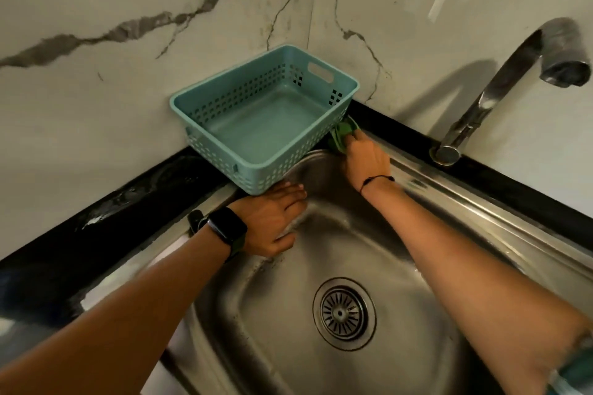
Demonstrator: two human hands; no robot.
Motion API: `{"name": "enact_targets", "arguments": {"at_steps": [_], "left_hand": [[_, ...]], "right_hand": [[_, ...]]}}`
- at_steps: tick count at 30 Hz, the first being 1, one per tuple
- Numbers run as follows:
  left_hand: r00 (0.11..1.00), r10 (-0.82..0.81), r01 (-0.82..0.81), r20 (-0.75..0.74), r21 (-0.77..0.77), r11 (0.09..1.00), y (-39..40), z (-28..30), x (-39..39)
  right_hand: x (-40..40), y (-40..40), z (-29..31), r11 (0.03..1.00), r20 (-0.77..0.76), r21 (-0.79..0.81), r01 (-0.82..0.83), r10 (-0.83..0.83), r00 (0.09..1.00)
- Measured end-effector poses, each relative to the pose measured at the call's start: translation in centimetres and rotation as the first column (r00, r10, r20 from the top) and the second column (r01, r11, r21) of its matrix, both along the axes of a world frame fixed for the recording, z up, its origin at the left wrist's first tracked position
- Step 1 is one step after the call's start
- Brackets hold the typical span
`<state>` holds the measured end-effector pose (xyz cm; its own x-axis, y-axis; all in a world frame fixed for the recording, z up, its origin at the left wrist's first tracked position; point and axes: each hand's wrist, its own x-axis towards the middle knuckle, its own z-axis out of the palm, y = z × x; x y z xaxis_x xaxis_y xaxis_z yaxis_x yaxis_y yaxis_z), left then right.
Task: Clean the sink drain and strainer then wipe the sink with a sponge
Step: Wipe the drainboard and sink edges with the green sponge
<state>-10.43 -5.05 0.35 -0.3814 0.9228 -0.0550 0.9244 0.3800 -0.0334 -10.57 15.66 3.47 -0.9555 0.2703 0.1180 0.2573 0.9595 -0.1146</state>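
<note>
A steel sink (426, 269) fills the lower right, with a round slotted strainer (344, 314) seated in its drain. My right hand (364, 161) is closed on a green sponge (342, 135) and presses it against the sink's far corner rim, right beside the basket. My left hand (274, 221) lies flat with fingers spread on the sink's left rim and inner wall, just below the basket's near corner. A dark watch sits on that wrist.
An empty teal perforated basket (256, 170) stands in the corner, overhanging the sink's rim. A chrome faucet (500, 86) rises at the right from the black counter (106, 212). Veined marble walls stand behind.
</note>
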Motion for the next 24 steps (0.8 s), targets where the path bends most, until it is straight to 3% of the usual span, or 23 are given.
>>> {"name": "enact_targets", "arguments": {"at_steps": [3,9,20,24], "left_hand": [[1.000,0.028,-0.029,0.009,0.036,0.999,0.0,0.1,0.2],[0.998,0.059,-0.060,0.020,0.034,0.998,0.0,-0.1,0.0],[0.998,0.015,-0.018,0.057,0.057,0.998,0.1,-0.1,-0.1],[0.998,-0.013,0.010,0.064,0.047,0.999,0.0,-0.1,-0.1]], "right_hand": [[1.5,1.7,0.5,0.999,0.016,0.034,0.037,-0.037,0.999],[4.7,2.5,-1.0,0.970,-0.055,-0.062,0.236,-0.239,0.969],[1.2,0.5,-0.2,0.999,0.026,0.027,0.029,-0.030,0.999],[0.9,0.3,0.7,0.996,0.122,0.092,-0.007,-0.004,0.993]]}}
